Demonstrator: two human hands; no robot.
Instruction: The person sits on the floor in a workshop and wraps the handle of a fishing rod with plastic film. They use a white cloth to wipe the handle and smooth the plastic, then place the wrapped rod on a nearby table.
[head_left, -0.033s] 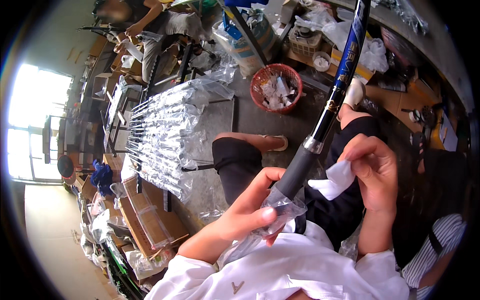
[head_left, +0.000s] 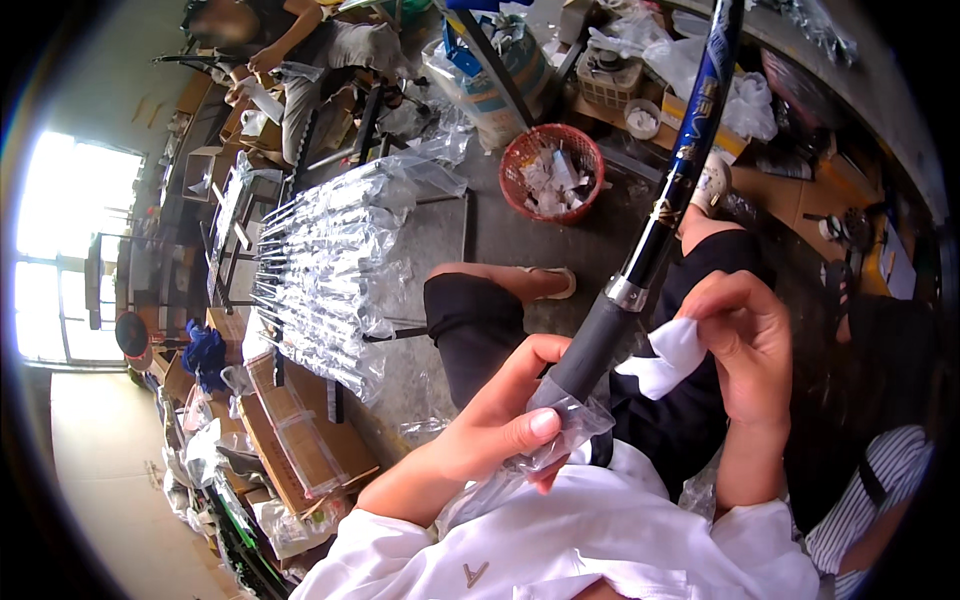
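Note:
A fishing rod (head_left: 652,235), glossy black and blue with a dark grey foam grip (head_left: 592,348) and a silver ring, slants from my lap up to the right. Around the lower end of the grip, clear plastic film (head_left: 580,425) is bunched. My left hand (head_left: 492,420) is closed round that wrapped end, thumb on top. Right of the rod, my right hand (head_left: 748,345) pinches a small folded white piece (head_left: 672,358), paper or thin cloth. It hangs beside the grip; whether they touch I cannot tell.
Several plastic-wrapped rods (head_left: 330,265) lie on a rack to the left. A red basket (head_left: 512,195) of scraps stands on the floor ahead. Cardboard boxes (head_left: 300,430) are at lower left. Another person (head_left: 300,60) works at the far left. A large sack (head_left: 480,100) stands beyond the basket.
Very little differs. My right hand, with the white piece, has shifted slightly left. My left hand keeps its hold on the rod.

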